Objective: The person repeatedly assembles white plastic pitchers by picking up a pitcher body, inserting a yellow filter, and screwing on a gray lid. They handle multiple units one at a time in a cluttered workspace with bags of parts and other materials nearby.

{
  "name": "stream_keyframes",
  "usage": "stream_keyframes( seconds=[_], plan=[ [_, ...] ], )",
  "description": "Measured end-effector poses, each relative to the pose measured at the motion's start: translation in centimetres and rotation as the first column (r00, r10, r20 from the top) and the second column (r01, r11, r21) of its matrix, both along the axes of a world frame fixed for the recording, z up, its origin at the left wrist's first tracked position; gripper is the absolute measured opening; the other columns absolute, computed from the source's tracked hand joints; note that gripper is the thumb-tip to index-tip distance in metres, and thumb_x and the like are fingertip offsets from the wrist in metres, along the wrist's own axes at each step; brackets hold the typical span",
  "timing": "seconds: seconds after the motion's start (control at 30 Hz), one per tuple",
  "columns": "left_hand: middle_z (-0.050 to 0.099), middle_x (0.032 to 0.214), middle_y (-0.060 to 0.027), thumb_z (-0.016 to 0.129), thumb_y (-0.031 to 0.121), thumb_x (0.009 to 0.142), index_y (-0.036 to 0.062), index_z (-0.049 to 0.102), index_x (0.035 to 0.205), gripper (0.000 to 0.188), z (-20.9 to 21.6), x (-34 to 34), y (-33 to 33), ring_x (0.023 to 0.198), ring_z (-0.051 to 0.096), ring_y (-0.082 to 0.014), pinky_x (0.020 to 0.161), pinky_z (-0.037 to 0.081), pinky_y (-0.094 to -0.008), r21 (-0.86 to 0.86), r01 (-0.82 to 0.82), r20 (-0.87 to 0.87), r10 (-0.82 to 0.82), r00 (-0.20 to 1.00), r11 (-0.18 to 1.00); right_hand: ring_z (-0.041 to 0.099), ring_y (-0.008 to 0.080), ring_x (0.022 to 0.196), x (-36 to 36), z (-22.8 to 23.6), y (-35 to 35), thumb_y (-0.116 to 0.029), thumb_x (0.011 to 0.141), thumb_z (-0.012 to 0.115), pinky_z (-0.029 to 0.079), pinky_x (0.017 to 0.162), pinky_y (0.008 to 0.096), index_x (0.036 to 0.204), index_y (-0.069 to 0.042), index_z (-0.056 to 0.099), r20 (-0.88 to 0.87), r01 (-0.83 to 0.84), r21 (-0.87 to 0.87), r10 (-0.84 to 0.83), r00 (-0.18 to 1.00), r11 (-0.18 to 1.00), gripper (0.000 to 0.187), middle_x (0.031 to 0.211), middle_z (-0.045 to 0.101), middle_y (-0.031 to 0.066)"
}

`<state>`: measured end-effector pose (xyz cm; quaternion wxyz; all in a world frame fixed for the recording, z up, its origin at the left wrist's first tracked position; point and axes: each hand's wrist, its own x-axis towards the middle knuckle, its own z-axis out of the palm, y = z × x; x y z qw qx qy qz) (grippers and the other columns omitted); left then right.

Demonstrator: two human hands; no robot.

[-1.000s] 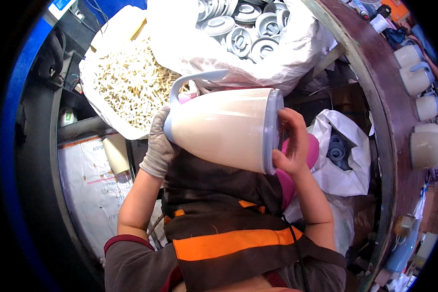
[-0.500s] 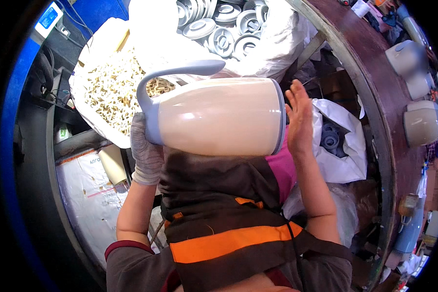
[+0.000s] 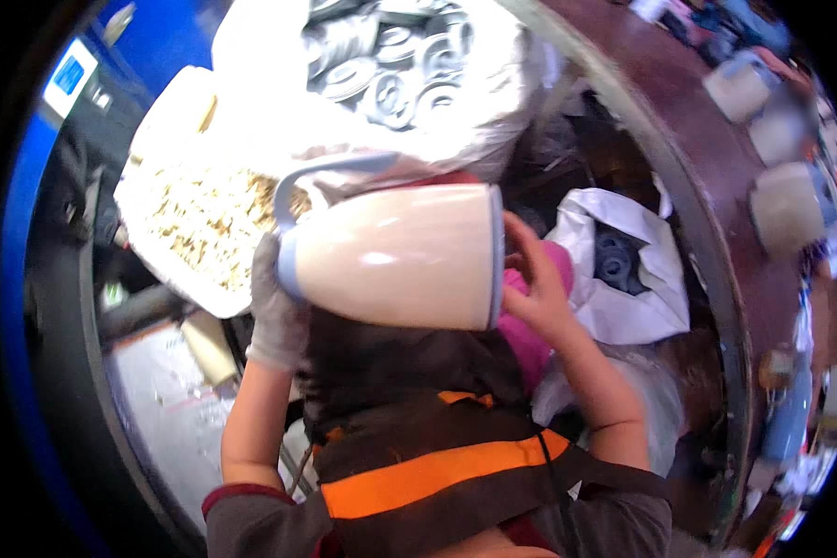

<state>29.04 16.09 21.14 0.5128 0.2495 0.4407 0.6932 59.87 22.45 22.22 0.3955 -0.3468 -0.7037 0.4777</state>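
Observation:
A cream thermos jug (image 3: 400,256) with a grey-blue collar and curved handle (image 3: 339,166) lies sideways in front of me, above my lap. My left hand (image 3: 279,321), in a pale knitted glove, is closed around the jug's narrow collar end; its fingers are partly hidden. At the wide end my bare right hand (image 3: 541,290) is bent around the base rim, thumb and fingers spread against its edge. The base's flat face is turned away from view.
Beyond the jug stand a white sack (image 3: 474,121) of grey round lids and a sack of small beige pieces (image 3: 205,219). A white bag (image 3: 581,307) with dark ring parts sits right. Along the brown bench (image 3: 697,186) stand more jugs (image 3: 786,209).
My right hand has come in from beside the base and bent its fingers onto its rim. The jug has shifted slightly left and nearer to me. The whole view has shifted slightly.

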Motion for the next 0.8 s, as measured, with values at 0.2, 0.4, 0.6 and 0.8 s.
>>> stream_keyframes(
  seconds=[0.2, 0.4, 0.6, 0.8],
  plan=[
    [0.055, 0.122, -0.0145, 0.045, 0.043, 0.094, -0.0028, 0.048, 0.126, 0.056, 4.6, 0.8, -0.5, 0.106, 0.055, -0.0219, 0.093, 0.045, -0.0360, 0.062, 0.161, -0.273, -0.139, 0.952, 0.985, 0.056, 0.0142, 0.057, 1.8, -3.9, 0.5, -0.037, 0.093, 0.053, 0.044, 0.051, 0.0260, 0.087, -0.004, 0.060, 0.130, 0.140, -0.633, -0.074, 0.989, 0.761, 0.034, 0.069, 0.058, 0.0034],
    [0.054, 0.124, -0.0185, 0.065, 0.019, 0.071, -0.0073, 0.070, 0.083, 0.029, 10.5, 3.5, 1.6, 0.105, 0.057, -0.0218, 0.093, 0.041, -0.0306, -0.230, 0.398, -0.651, -0.444, 0.615, 0.888, 0.058, 0.0097, 0.072, -0.1, 0.4, -3.2, -0.028, 0.096, 0.049, 0.045, 0.062, 0.0223, 0.099, -0.003, 0.054, -0.014, -0.183, -0.088, 0.182, 0.983, 0.979, 0.026, 0.081, 0.060, 0.0053],
    [0.059, 0.115, -0.0150, 0.058, 0.015, 0.086, -0.0016, 0.066, 0.088, 0.018, 6.5, 2.8, 3.3, 0.105, 0.055, -0.0211, 0.095, 0.040, -0.0314, 0.021, 0.309, -0.727, -0.198, 0.657, 0.951, 0.049, 0.0064, 0.059, -1.0, 4.7, -6.8, -0.026, 0.096, 0.053, 0.038, 0.050, 0.0225, 0.095, -0.008, 0.053, -0.218, -0.066, -0.662, -0.107, 0.970, 0.747, 0.019, 0.071, 0.053, -0.0014],
    [0.060, 0.111, -0.0059, 0.054, 0.017, 0.091, 0.0003, 0.064, 0.100, 0.021, 4.1, 1.0, 3.0, 0.092, 0.054, -0.0110, 0.082, 0.043, -0.0234, -0.023, 0.334, -0.656, -0.266, 0.706, 0.942, 0.034, 0.0099, 0.041, 6.2, 15.0, -1.2, -0.054, 0.093, 0.044, 0.028, 0.041, 0.0257, 0.076, -0.008, 0.045, -0.589, 0.650, 0.161, -0.456, 0.667, 0.742, 0.049, 0.053, 0.037, -0.0014]
  ],
)
